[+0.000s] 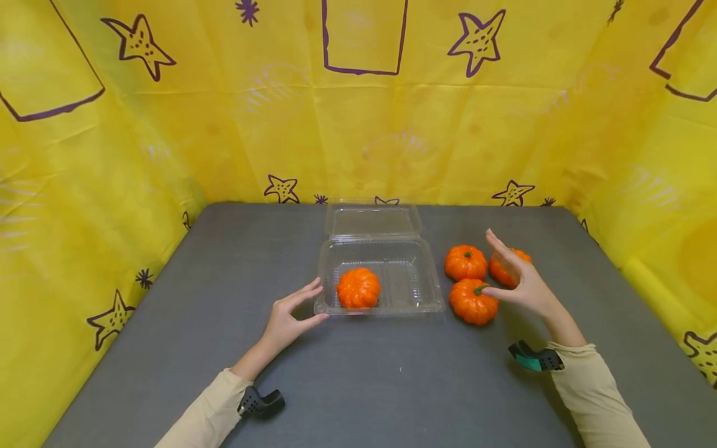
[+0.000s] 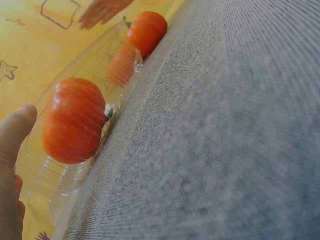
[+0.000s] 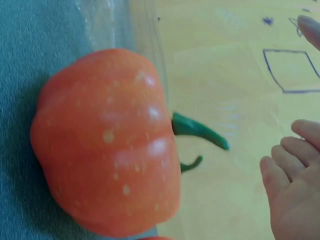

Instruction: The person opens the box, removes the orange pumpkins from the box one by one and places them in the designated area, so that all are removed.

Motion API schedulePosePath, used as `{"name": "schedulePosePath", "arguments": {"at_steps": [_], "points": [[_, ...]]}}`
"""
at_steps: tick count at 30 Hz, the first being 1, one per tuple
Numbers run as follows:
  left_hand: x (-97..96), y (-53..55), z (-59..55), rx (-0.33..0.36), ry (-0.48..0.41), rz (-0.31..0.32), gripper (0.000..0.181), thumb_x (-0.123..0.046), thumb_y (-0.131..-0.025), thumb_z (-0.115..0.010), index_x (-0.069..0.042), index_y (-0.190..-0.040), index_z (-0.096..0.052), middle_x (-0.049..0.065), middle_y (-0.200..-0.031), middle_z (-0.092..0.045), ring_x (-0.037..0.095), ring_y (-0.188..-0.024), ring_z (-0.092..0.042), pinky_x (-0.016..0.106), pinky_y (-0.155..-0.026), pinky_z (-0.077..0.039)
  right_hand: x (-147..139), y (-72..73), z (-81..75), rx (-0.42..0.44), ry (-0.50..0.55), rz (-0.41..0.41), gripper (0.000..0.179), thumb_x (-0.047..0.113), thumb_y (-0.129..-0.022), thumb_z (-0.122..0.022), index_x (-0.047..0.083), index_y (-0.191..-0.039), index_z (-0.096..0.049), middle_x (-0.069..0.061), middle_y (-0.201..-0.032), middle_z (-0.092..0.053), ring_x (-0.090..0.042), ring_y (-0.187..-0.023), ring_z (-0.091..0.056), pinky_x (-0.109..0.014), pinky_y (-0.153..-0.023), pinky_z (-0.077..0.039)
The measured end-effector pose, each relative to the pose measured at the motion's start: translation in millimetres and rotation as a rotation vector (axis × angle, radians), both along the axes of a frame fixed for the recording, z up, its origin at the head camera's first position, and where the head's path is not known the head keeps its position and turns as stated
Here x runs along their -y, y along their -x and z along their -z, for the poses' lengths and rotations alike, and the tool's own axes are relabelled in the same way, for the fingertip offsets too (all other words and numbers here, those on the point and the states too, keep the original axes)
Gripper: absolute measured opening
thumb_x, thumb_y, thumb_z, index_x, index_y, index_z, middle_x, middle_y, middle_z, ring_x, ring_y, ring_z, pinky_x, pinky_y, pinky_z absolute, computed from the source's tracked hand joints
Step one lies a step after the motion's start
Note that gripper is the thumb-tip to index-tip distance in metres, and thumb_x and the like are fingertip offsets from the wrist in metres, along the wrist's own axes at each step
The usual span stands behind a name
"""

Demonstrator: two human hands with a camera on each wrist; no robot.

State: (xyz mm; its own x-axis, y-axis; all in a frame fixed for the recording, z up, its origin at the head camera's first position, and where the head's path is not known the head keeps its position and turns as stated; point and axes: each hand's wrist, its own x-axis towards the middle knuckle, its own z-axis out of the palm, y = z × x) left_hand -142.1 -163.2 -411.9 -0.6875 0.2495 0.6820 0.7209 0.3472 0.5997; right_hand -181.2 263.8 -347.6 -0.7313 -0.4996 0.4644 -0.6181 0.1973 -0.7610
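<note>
A clear plastic clamshell box (image 1: 411, 274) lies on the table with its lid (image 1: 372, 221) folded back. Inside, at its front left, one small orange pumpkin (image 1: 358, 288) rests with no stem showing from above. My left hand (image 1: 291, 314) is at the box's front left corner, fingers fairly straight by the left rim and thumb by the front edge. Over the group to the right, my right hand (image 1: 526, 286) hovers with thumb and fingers spread, holding nothing. Closest to it are the front pumpkin (image 1: 473, 303), green-stemmed, and another pumpkin (image 1: 506, 274) partly hidden behind the hand.
A further pumpkin (image 1: 466, 261) sits at the back left of the group, near the box's right side. The grey table (image 1: 358, 386) meets a yellow cloth backdrop (image 1: 358, 137) with purple drawings. Each wrist carries a dark camera mount (image 1: 260, 403).
</note>
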Motion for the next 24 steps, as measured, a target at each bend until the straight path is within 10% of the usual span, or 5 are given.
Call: {"name": "schedulePosePath", "arguments": {"at_steps": [7,15,24], "points": [[-0.2,-0.5,0.1,-0.008,-0.001,0.003,0.049,0.008,-0.055,-0.08,0.012,-0.101,-0.061,0.029,-0.11,-0.054,0.04,-0.1,-0.054,0.027,-0.092,-0.037,23.7,-4.5,-16.3,-0.088,-0.005,-0.025,0.086,-0.024,-0.063,-0.066,-0.011,-0.136,-0.021,-0.019,-0.145,-0.014,-0.023,-0.131,-0.018,-0.022,-0.1,-0.023],[1.8,-0.8,0.3,-0.006,-0.003,-0.008,0.05,0.007,-0.056,-0.08,0.012,-0.102,-0.061,0.029,-0.111,-0.054,0.039,-0.101,-0.053,0.026,-0.092,-0.037,57.6,-4.9,-29.4,0.001,-0.118,0.104,0.079,-0.01,-0.071,-0.069,-0.005,-0.137,-0.027,-0.018,-0.145,-0.014,-0.03,-0.131,-0.016,-0.031,-0.101,-0.024],[0.6,-0.2,1.4,-0.007,-0.001,0.0,0.049,0.008,-0.056,-0.079,0.012,-0.101,-0.061,0.029,-0.111,-0.054,0.04,-0.1,-0.053,0.027,-0.092,-0.037,95.4,-4.2,-26.4,0.039,-0.129,0.041,0.083,-0.006,-0.072,-0.071,-0.007,-0.138,-0.021,-0.019,-0.144,-0.015,-0.032,-0.13,-0.019,-0.043,-0.099,-0.024]]}}
